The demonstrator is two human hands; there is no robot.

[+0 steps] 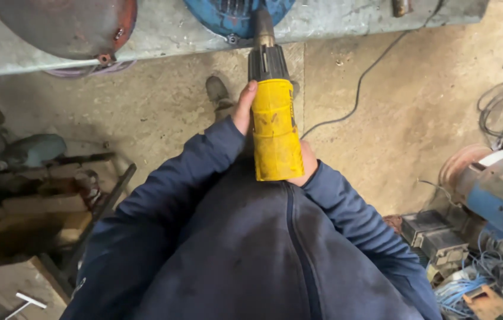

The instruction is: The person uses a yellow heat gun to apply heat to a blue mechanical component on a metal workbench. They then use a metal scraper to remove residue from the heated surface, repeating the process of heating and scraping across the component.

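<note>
From the head camera, both hands gripped a yellow power tool with a black front section, held upright against the person's dark blue jacket. The left hand wrapped the tool's upper left side, thumb along the yellow casing; the right hand clasped the lower right edge, mostly hidden behind the body. The tool's metal nose pressed against a blue round motor housing lying on the grey counter. A rusty red dome sat further left. A black cable trailed across the concrete floor.
</note>
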